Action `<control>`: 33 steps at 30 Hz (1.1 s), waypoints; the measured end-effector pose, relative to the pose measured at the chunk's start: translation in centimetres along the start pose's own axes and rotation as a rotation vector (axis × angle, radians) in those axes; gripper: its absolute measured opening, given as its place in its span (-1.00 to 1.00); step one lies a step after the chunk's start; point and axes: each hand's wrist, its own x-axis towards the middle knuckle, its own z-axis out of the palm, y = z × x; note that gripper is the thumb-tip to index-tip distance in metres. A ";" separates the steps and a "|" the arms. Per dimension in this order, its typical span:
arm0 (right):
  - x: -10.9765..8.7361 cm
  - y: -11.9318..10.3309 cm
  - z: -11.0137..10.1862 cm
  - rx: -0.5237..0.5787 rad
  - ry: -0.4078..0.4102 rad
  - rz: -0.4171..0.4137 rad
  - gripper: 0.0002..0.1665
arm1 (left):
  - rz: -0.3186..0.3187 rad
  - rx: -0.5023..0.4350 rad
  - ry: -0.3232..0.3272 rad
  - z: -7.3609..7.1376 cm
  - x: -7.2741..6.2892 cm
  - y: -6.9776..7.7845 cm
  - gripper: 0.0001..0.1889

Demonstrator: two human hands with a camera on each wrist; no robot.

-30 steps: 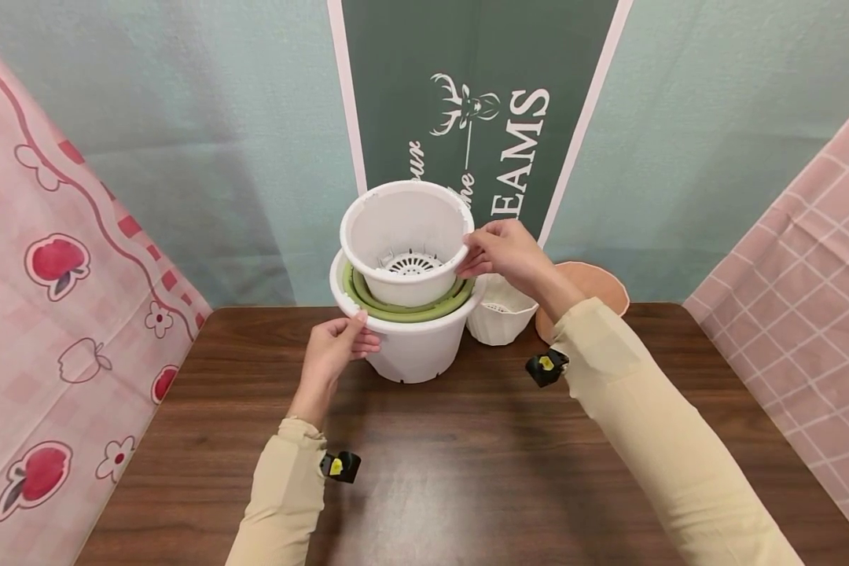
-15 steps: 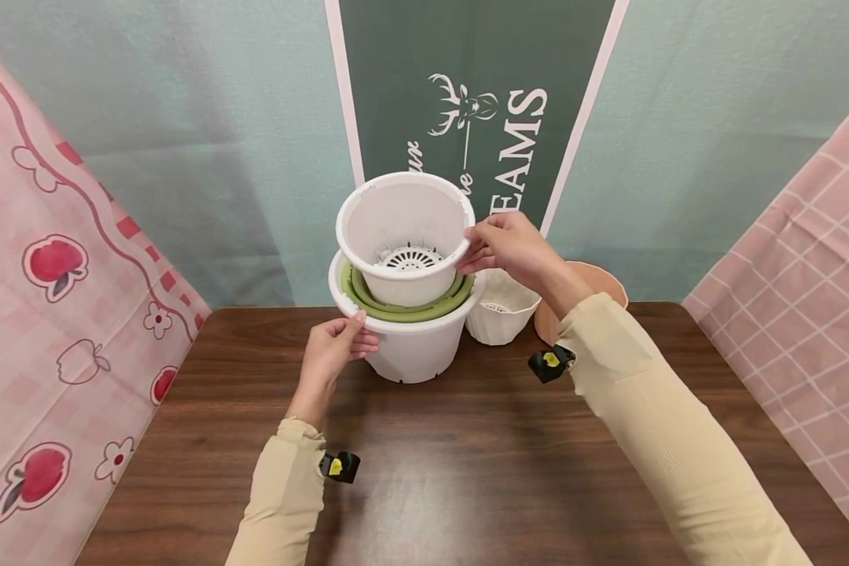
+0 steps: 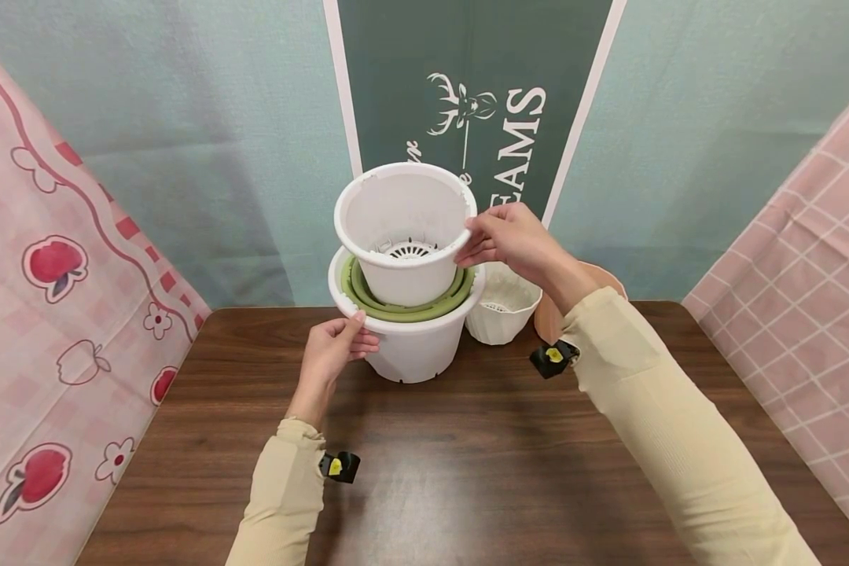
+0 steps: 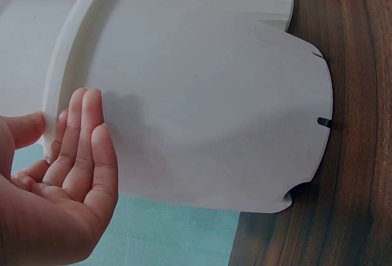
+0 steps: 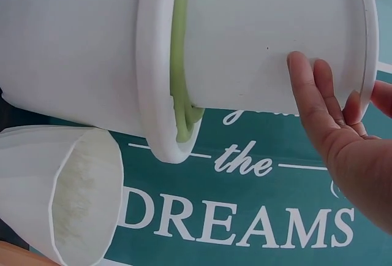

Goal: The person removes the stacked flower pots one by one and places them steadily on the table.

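1. Back cloth (image 3: pixel 205 173): pale blue-green, w/ dark green panel (image 3: pixel 481 47) bearing white deer head (image 3: pixel 467 104) & white lettering (image 3: pixel 522 137); "the DREAMS" legible in R wrist view. Sides: pink apple-print cloth (image 3: pixel 14 189) at L, pink grid cloth (image 3: pixel 828 259) at R.
2. Table (image 3: pixel 424 472): dark brown wood grain; soft highlight approx. front ctr.
3. Cream sleeves: L sleeve (image 3: pixel 276 487), R sleeve (image 3: pixel 668 440), both reaching in from front.
4. Large white pot (image 3: pixel 413 350): upright on table, nr back edge, approx. ctr; sm. dark notches at base.
5. Upper white pot (image 3: pixel 409 277): opening up, slotted base visible inside; lower part within green rims (image 3: pixel 417 314), its rim well above large pot's.
6. Green rims: two, one inside the other, nested in large white pot.
7. Orange vessel (image 3: pixel 548 321): on R, nr back; partly covered by R sleeve, full shape unclear.
8. Faceted white pot (image 3: pixel 502 322): on table, btw. large white pot & orange vessel.
9. R hand (image 3: pixel 512 242): narrow pinch, thumb & forefinger at R rim of upper white pot; other fingers extended along its outer wall.
10. L hand (image 3: pixel 331 344): narrow grip, thumb on L front rim of large white pot, fingers straight, just under rim; cannot tell if every fingertip touches.
11. Wrist units: sm. black, yellow-marked; L unit (image 3: pixel 342 467), R unit (image 3: pixel 552 358).
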 end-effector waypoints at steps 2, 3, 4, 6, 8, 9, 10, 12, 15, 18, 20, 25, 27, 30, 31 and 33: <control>-0.1 -0.1 0.0 0.003 -0.001 -0.003 -0.74 | -0.001 0.002 0.002 0.0 0.0 0.0 -0.62; -0.1 -0.2 -0.1 0.005 -0.002 -0.005 -0.74 | -0.001 0.005 0.003 0.0 0.0 0.0 -0.61; -0.1 -0.2 -0.1 0.007 -0.003 -0.008 -0.74 | -0.001 0.007 0.005 0.0 0.0 -0.1 -0.61; -0.2 -0.3 0.0 0.007 -0.003 -0.014 -0.75 | 0.001 0.011 0.007 0.0 0.1 -0.1 -0.60; -0.3 -0.5 0.0 0.004 -0.009 -0.023 -0.75 | 0.000 0.018 0.009 0.0 0.1 -0.1 -0.60; -0.3 -0.5 0.0 0.005 -0.011 -0.028 -0.75 | 0.001 0.019 0.010 0.0 0.1 -0.1 -0.60; -0.4 -0.6 0.0 0.004 -0.013 -0.032 -0.75 | -0.001 0.020 0.011 0.0 0.1 0.0 -0.60; -0.4 -0.7 0.0 0.008 -0.017 -0.040 -0.76 | -0.003 0.025 0.010 0.0 0.1 0.0 -0.60; -0.5 -0.9 0.1 0.010 -0.017 -0.048 -0.78 | -0.005 0.030 0.009 0.0 0.1 0.0 -0.60; -0.6 -1.1 0.0 0.009 -0.015 -0.048 -0.78 | -0.004 0.028 0.009 0.0 0.1 0.0 -0.60; -0.6 -1.2 0.0 0.005 -0.014 -0.047 -0.77 | -0.002 0.022 0.008 0.0 0.1 0.0 -0.60; -0.7 -1.5 -0.2 0.008 -0.014 -0.044 -0.72 | -0.010 0.012 0.002 0.0 0.0 0.1 -0.57; -0.7 -1.6 -0.4 0.013 -0.018 -0.043 -0.72 | -0.015 0.011 0.000 0.0 0.0 0.2 -0.57; -0.8 -1.7 -0.6 0.020 -0.021 -0.046 -0.74 | -0.012 0.012 -0.001 0.1 0.0 0.2 -0.57; -0.8 -1.7 -0.7 0.024 -0.023 -0.047 -0.74 | -0.012 0.013 0.000 0.1 0.0 0.2 -0.57; -0.9 -1.7 -0.9 0.029 -0.023 -0.047 -0.75 | -0.011 0.013 0.000 0.1 0.0 0.2 -0.57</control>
